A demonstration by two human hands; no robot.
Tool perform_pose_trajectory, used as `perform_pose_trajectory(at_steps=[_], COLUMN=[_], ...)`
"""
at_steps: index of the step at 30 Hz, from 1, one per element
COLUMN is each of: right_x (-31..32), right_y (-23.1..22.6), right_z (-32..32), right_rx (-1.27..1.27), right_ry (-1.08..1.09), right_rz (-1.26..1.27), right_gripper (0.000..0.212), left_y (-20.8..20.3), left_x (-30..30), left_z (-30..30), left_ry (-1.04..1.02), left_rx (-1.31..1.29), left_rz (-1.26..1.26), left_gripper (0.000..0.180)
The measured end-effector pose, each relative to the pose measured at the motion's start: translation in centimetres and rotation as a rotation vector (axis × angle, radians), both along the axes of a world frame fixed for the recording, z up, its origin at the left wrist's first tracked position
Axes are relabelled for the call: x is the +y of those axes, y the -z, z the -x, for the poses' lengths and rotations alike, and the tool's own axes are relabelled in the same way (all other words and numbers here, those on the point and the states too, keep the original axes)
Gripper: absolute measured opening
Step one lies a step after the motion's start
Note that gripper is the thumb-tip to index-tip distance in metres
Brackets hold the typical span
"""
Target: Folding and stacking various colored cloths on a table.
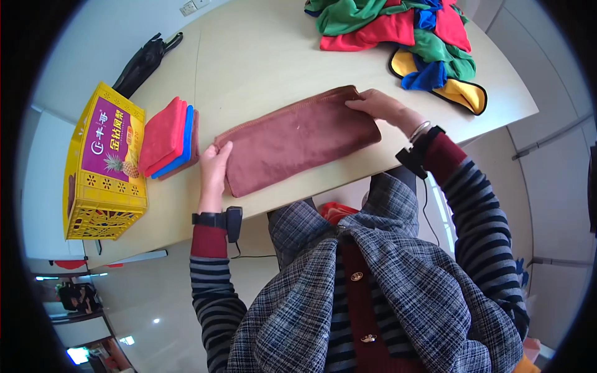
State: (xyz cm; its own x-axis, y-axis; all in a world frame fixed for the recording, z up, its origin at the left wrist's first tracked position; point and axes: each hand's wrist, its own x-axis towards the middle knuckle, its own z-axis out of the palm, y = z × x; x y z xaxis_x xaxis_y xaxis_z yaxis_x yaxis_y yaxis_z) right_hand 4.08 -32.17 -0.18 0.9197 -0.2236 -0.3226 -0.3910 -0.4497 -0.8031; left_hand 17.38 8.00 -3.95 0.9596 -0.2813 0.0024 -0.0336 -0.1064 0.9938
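A brown cloth, folded into a long rectangle, lies tilted near the table's front edge. My left hand pinches its left end, thumb on top. At the upper right corner my right hand grips the cloth between thumb and fingers. Left of it sits a small stack of folded cloths, with a red cloth outermost, a blue cloth beside it and a brown one on the far side.
A yellow plastic crate with a purple printed panel stands at the table's left edge. Behind it lies a black folded umbrella. A loose heap of green, red, blue and yellow cloths covers the far right of the table.
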Motion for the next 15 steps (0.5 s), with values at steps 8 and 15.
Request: perform_pose_trajectory(at_steps=[8,15], right_x=[-0.8,0.7], right_y=[4.5,3.2], right_z=[-2.3,-1.6], right_rx=[-0.089,-0.176], right_ry=[0.064,0.177], right_rz=[0.173,0.240], right_gripper=[0.051,0.043], left_y=[2.3,3.0], left_x=[-0.4,-0.1], left_z=[-1.9,-2.5], left_ry=[-0.030,-0.124], left_rx=[0.014,-0.126], left_rz=[-0.108,-0.310], left_gripper=[0.021,0.013])
